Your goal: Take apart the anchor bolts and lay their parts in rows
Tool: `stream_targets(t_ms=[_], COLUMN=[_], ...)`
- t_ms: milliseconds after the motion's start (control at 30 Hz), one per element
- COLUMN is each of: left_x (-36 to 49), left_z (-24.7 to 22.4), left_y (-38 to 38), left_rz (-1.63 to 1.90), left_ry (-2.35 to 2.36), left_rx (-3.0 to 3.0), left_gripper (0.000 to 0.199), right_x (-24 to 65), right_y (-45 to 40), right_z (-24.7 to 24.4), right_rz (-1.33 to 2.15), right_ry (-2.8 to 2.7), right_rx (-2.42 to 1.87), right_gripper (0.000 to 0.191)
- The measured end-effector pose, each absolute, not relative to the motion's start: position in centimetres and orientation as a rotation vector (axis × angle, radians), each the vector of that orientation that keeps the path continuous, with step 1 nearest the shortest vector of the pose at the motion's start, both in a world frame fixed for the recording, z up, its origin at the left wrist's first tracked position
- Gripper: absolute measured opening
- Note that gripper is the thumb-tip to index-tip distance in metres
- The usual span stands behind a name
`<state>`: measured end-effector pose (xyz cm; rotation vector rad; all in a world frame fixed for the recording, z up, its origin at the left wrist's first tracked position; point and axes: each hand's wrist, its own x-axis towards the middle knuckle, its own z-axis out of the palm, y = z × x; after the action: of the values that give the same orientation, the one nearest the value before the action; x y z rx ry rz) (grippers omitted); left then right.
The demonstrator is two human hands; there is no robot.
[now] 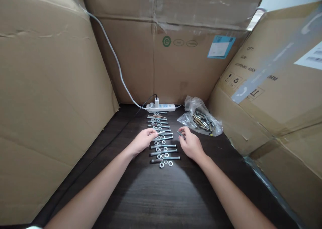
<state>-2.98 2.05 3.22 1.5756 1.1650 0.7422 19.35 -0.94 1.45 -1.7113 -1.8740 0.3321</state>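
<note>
My left hand [144,141] is closed in a pinch on a short silver metal cylinder [161,133], held over the row of hardware. Just right of that row, my right hand [192,145] grips a slim grey metal bolt [180,134], partly hidden by the fingers. Between and below the hands lie several long bolts [164,152], set crosswise in a column. Nuts [161,165] and washers [170,163] lie among them, in small groups beside each bolt. The left fingers cover part of the middle bolts.
A clear plastic bag [195,105] of loose bolts lies at the back right. Behind the column sits a white power strip [166,107] with a plug. A black cable [110,142] crosses the dark table on the left. Cardboard walls [136,64] enclose three sides.
</note>
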Motion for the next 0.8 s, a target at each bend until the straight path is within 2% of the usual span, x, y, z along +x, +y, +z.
stream_targets(t_ms=[167, 300, 433, 800], left_x=[-0.1, 2.7, 4.6, 6.6], left_z=[4.0, 4.5, 4.2, 3.2], left_y=[6.4, 10.4, 13.2, 15.1], left_rz=[0.609, 0.542, 0.447, 0.237], left_ry=[1.455, 1.547, 1.600, 1.667], left_rx=[2.120, 2.225, 2.304, 2.486], left_gripper=[0.026, 0.019, 0.022, 0.026], right_x=[20.3, 20.6, 20.4, 20.2], right_y=[3.6, 7.6, 11.0, 14.3], right_z=[1.7, 2.3, 2.5, 1.5], right_rz=[0.193, 0.105, 0.097, 0.051], right_ry=[-1.982, -1.992, -1.974, -2.008], right_rx=[-1.885, -1.952, -2.008, -2.015], right_gripper=[0.028, 0.029, 0.030, 0.030])
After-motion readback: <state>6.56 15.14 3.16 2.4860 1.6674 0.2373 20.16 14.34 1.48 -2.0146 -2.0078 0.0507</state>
